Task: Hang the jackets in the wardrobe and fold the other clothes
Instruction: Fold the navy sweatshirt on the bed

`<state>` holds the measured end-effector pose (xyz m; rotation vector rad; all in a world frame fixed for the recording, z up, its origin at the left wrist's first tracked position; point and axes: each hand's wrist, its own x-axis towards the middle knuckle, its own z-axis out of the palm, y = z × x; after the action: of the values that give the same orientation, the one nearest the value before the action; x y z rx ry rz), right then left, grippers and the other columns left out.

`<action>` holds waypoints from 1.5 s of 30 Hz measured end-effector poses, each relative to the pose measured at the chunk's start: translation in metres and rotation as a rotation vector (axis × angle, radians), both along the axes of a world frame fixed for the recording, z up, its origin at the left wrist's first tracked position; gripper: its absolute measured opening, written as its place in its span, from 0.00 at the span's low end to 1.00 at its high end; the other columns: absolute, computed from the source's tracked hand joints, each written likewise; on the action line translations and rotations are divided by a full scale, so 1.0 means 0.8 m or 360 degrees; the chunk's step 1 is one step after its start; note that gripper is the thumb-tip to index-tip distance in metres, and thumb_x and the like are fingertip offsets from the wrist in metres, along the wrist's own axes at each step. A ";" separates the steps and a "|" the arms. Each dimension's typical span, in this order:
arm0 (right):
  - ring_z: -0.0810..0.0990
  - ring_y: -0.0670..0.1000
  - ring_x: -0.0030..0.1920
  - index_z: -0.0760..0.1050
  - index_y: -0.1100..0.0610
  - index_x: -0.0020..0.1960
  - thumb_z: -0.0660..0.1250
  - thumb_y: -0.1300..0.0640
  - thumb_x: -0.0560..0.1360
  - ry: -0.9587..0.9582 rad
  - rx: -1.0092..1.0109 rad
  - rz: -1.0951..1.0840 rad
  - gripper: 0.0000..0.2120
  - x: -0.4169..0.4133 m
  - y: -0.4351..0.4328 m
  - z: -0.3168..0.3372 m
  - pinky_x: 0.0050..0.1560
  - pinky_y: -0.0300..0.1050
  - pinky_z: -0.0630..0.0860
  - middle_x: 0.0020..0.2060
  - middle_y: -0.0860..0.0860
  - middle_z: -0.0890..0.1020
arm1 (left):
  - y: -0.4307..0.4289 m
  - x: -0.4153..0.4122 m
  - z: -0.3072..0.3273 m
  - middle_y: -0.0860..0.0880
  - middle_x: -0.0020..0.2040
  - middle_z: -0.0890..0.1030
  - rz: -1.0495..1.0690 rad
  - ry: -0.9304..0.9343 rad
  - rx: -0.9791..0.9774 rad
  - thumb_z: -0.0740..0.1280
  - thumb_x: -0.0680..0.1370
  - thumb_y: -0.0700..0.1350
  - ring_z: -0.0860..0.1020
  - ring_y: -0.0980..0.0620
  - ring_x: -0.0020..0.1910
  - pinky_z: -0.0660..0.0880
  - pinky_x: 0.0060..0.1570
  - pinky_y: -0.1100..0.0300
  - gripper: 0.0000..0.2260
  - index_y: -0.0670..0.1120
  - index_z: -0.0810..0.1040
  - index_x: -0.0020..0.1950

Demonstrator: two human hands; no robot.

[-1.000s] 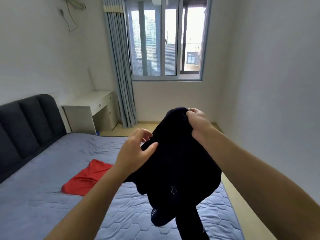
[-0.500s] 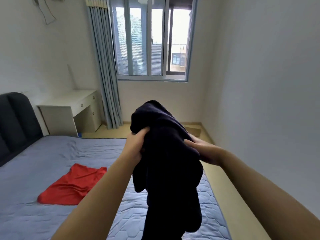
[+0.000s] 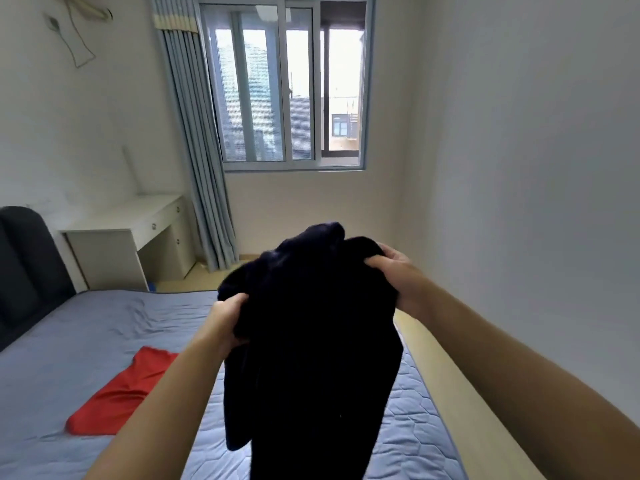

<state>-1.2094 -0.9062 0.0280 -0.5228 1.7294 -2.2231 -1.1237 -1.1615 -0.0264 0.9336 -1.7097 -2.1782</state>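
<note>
Head view: bunched dark garment [image 3: 311, 334] hides both hands' fingertips.

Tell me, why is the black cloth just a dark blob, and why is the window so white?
Head view: daylight washes the window out to white; head view: the black garment comes out so dark that almost no folds show; head view: the wide lens makes the curtain and wall edges lean.
</note>
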 end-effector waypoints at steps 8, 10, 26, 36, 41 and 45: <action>0.80 0.44 0.35 0.81 0.50 0.43 0.60 0.70 0.74 0.0440 0.0405 0.0084 0.18 0.000 -0.050 0.048 0.35 0.35 0.76 0.34 0.45 0.83 | 0.063 0.003 0.011 0.52 0.59 0.74 -0.0814 0.0281 -0.1110 0.73 0.64 0.61 0.76 0.50 0.57 0.74 0.53 0.56 0.41 0.56 0.58 0.71; 0.79 0.42 0.35 0.81 0.49 0.41 0.59 0.72 0.71 0.0636 0.0556 0.0046 0.20 0.009 -0.058 0.054 0.35 0.31 0.74 0.32 0.42 0.82 | 0.083 -0.008 0.011 0.52 0.52 0.75 -0.0785 0.0177 -0.1507 0.70 0.68 0.53 0.76 0.48 0.54 0.74 0.48 0.55 0.32 0.55 0.61 0.68; 0.76 0.50 0.43 0.79 0.53 0.47 0.58 0.67 0.70 0.0835 0.1713 -0.0697 0.15 -0.072 0.123 0.141 0.36 0.37 0.69 0.39 0.49 0.79 | 0.016 -0.061 0.120 0.50 0.30 0.76 -0.0789 0.0395 -0.1462 0.61 0.73 0.27 0.71 0.56 0.27 0.66 0.26 0.68 0.13 0.44 0.76 0.41; 0.75 0.50 0.35 0.78 0.59 0.46 0.58 0.62 0.75 0.0755 0.1580 -0.0435 0.09 -0.073 0.128 0.183 0.35 0.41 0.71 0.33 0.51 0.77 | -0.015 -0.043 0.212 0.54 0.29 0.76 -0.0708 0.0816 -0.2072 0.63 0.74 0.37 0.72 0.60 0.27 0.69 0.31 0.63 0.10 0.51 0.76 0.38; 0.81 0.44 0.30 0.81 0.53 0.42 0.64 0.50 0.76 0.0740 0.1338 -0.0271 0.10 -0.067 0.122 0.190 0.32 0.37 0.74 0.28 0.44 0.82 | -0.041 -0.007 0.212 0.57 0.33 0.77 -0.0824 0.0656 -0.2833 0.75 0.68 0.57 0.77 0.62 0.31 0.71 0.31 0.68 0.16 0.56 0.70 0.46; 0.84 0.44 0.37 0.81 0.53 0.45 0.70 0.50 0.74 0.0914 0.1569 0.0083 0.07 -0.061 0.129 0.199 0.35 0.35 0.76 0.36 0.46 0.84 | -0.063 0.003 0.208 0.56 0.32 0.74 -0.0854 0.0493 -0.3056 0.79 0.65 0.52 0.72 0.60 0.29 0.68 0.31 0.67 0.18 0.51 0.71 0.42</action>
<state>-1.2579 -0.8033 0.1874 -0.9446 2.7132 -0.9555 -1.1217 -1.2120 0.1401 -0.4038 -2.6615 0.0211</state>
